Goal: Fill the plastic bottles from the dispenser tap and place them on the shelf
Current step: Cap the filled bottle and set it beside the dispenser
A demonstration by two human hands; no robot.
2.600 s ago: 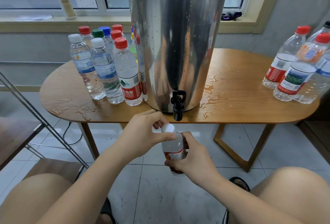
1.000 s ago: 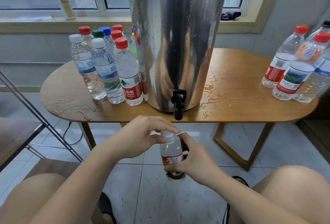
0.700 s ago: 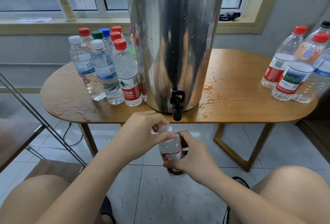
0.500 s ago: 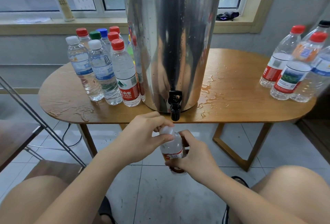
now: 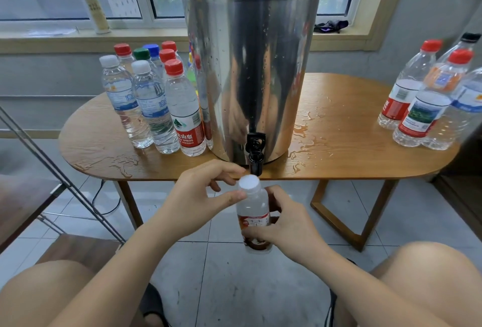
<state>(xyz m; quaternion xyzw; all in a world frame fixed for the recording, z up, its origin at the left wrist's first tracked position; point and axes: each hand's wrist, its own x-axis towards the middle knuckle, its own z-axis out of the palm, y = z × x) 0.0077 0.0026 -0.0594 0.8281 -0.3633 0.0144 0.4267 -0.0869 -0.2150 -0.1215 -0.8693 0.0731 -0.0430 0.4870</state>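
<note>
White plastic cap tops the bottle you hold just below the centre of the frame, right under the tap at the counter edge. Your left hand has its fingers pinched on the cap's rim, and your right hand is wrapped round the labelled body. Grip the body firmly but without squeezing, since thin plastic would likely push water out, and turn only the cap, square to the neck.

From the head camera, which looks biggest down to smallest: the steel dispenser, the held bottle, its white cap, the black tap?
1. steel dispenser
2. held bottle
3. black tap and white cap: close, cap nearer the camera, so unranked
</note>
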